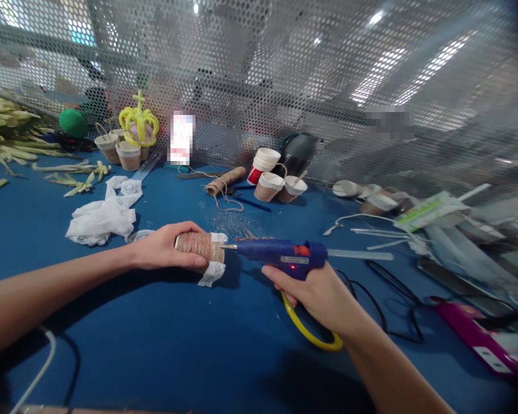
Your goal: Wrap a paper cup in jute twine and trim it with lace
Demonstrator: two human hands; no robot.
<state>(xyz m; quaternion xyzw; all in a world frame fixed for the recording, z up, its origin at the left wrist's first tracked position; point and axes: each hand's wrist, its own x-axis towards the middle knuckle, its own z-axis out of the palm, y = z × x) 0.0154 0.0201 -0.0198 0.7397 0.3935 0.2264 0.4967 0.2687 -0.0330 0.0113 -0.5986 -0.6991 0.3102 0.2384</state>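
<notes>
My left hand (168,247) is wrapped round a small cup wound with jute twine (198,246), which lies on its side with white lace trim (213,272) hanging at its right end. In my right hand (315,290) is a blue hot glue gun (267,251), its small light glowing red and a clear glue stick (365,255) sticking out at the back. The metal nozzle is at the right end of the cup; whether it touches cannot be told. Below my right hand is a yellow scissors handle (311,333), partly hidden by the hand.
Twine-wrapped cups (269,187), a white paper cup (263,164) and a twine roll (225,181) stand or lie behind. White lace (101,221) lies at left. A yellow crown (138,123) and a phone (181,138) stand by the perforated screen. A magenta power strip (475,336) sits right.
</notes>
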